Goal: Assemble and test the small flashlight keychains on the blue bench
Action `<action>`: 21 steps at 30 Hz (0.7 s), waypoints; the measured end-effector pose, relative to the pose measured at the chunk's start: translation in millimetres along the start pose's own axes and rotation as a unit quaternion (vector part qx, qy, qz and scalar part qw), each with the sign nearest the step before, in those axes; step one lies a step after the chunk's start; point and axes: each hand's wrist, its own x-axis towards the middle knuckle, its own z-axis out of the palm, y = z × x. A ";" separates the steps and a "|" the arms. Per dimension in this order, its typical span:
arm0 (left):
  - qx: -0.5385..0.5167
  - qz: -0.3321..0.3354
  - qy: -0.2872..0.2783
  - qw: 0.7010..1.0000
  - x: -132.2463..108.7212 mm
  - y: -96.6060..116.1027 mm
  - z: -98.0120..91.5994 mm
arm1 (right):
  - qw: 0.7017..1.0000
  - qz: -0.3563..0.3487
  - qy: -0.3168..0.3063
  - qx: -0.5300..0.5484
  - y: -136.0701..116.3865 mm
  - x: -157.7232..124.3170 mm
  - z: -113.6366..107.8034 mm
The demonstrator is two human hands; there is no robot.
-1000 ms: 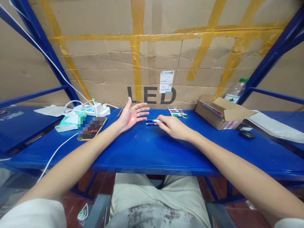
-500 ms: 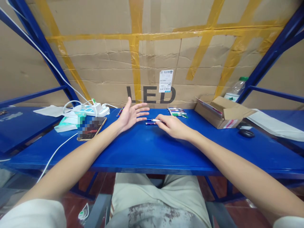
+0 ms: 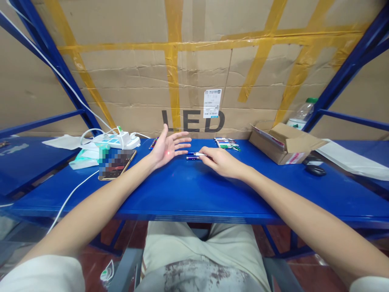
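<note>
My left hand [image 3: 167,149] is held open, palm facing right, fingers spread, just above the blue table [image 3: 194,190]. A small red light dot glows on its palm. My right hand [image 3: 221,161] pinches a thin blue pen-shaped pointer [image 3: 194,155] whose tip aims at the left palm. A second blue pointer lies on the table right under it. A row of several more coloured pointers [image 3: 226,143] lies behind my right hand near the cardboard wall.
A phone [image 3: 117,164] lies left of my left hand, with a white power strip [image 3: 120,140] and cable behind it. An open cardboard box [image 3: 284,144], a plastic bottle [image 3: 300,114] and a black mouse [image 3: 316,170] stand at the right.
The red dot on my left palm went out half a second ago and shines again now. Both hands have stayed in place.
</note>
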 end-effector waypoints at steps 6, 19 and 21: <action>-0.025 -0.007 0.000 1.000 1.3 -2.1 -1.3 | 1.000 0.003 0.000 0.001 1.5 -0.6 0.4; -0.101 -0.023 0.003 0.995 2.3 -6.4 0.6 | 1.000 -0.003 -0.004 -0.005 5.8 0.0 1.1; -0.105 -0.023 0.005 0.994 2.9 -7.0 0.4 | 1.000 -0.003 -0.007 -0.008 8.1 0.3 1.3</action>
